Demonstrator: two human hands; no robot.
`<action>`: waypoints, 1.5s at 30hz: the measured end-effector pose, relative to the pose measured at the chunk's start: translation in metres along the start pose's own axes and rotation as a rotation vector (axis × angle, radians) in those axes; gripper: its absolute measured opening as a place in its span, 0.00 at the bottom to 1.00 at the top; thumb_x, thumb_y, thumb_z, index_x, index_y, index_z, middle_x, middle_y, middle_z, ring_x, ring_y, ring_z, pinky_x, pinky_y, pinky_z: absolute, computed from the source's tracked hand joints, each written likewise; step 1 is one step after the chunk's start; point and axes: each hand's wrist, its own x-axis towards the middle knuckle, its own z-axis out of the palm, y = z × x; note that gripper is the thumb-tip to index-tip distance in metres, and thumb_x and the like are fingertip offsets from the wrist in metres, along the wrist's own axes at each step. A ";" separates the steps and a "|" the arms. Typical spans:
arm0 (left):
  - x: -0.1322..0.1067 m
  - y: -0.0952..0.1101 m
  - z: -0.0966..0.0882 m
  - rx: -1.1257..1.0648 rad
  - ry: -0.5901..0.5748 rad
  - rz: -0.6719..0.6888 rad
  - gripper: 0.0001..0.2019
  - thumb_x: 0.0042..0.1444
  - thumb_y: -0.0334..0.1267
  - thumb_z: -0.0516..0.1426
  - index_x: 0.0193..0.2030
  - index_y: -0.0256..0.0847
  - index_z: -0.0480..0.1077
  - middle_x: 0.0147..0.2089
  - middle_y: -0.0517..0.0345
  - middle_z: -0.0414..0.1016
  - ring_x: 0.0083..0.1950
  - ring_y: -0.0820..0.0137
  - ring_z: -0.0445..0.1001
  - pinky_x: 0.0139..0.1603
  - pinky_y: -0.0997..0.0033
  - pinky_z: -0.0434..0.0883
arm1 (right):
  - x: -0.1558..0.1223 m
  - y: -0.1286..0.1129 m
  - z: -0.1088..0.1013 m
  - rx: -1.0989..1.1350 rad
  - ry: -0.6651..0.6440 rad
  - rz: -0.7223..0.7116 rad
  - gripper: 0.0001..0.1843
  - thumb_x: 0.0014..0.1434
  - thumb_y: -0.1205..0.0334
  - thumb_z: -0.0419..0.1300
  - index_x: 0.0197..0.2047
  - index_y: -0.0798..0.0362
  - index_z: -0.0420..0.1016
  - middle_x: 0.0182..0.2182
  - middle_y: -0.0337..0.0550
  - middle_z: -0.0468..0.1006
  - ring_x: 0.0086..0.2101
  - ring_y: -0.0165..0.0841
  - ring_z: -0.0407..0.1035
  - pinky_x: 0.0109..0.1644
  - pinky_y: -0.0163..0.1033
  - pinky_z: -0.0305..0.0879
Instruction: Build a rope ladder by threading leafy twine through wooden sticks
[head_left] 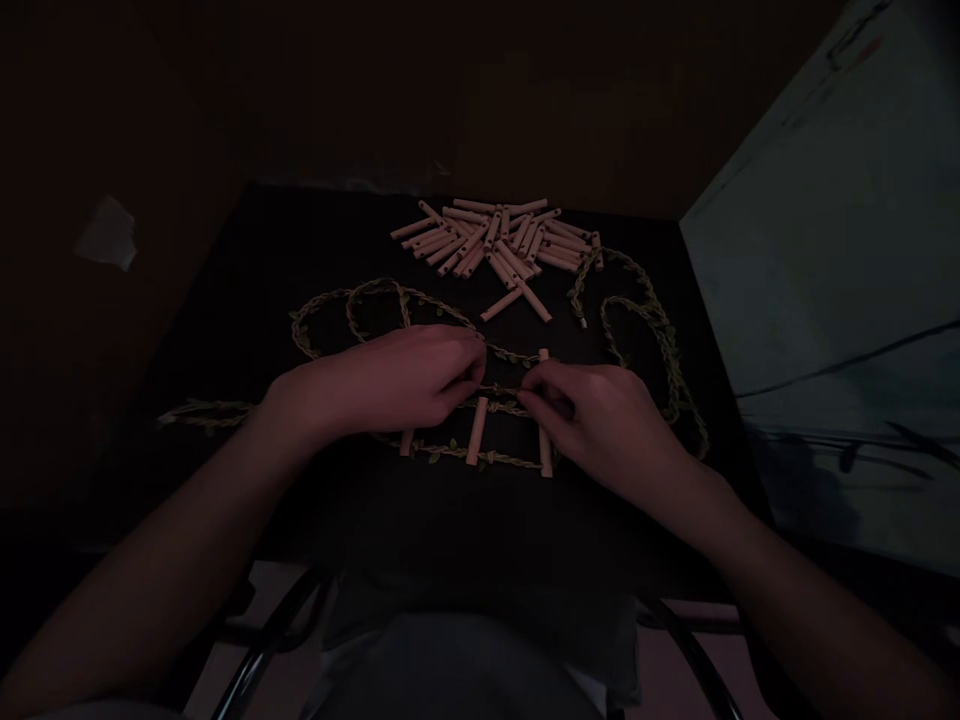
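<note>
A green leafy vine cord (pixel 352 300) loops across a small dark table (pixel 247 250). Near the front, three short wooden sticks (pixel 477 432) stand like rungs between two runs of the cord. My left hand (pixel 390 380) and my right hand (pixel 592 415) meet over the upper run, each with fingers pinched shut on the cord. The right hand also covers the upper part of the rightmost stick (pixel 546 455). The left hand hides the top of the leftmost stick (pixel 406 443).
A heap of several loose wooden sticks (pixel 499 238) lies at the table's far side, two more sticks (pixel 517 300) just in front of it. More vine cord (pixel 645 310) coils at the right. A pale surface (pixel 825 250) stands right of the table.
</note>
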 end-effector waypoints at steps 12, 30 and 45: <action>0.002 -0.003 0.002 0.009 0.024 0.014 0.05 0.65 0.37 0.54 0.38 0.41 0.69 0.41 0.58 0.74 0.39 0.69 0.71 0.38 0.70 0.63 | 0.000 0.001 0.000 0.012 0.003 -0.004 0.07 0.66 0.62 0.59 0.39 0.53 0.78 0.26 0.37 0.76 0.26 0.29 0.69 0.32 0.36 0.51; 0.000 0.000 0.000 -0.017 0.006 -0.039 0.17 0.61 0.54 0.59 0.44 0.42 0.70 0.44 0.56 0.75 0.40 0.67 0.73 0.35 0.70 0.62 | 0.001 0.002 -0.003 0.053 -0.025 0.018 0.08 0.66 0.57 0.61 0.40 0.53 0.77 0.24 0.35 0.74 0.26 0.29 0.68 0.32 0.37 0.51; 0.003 0.001 0.001 0.033 0.039 -0.025 0.13 0.63 0.50 0.58 0.42 0.42 0.70 0.43 0.56 0.75 0.38 0.67 0.73 0.34 0.70 0.61 | 0.005 0.007 -0.001 0.095 -0.034 0.037 0.07 0.65 0.58 0.62 0.43 0.52 0.76 0.24 0.34 0.73 0.26 0.29 0.67 0.32 0.36 0.50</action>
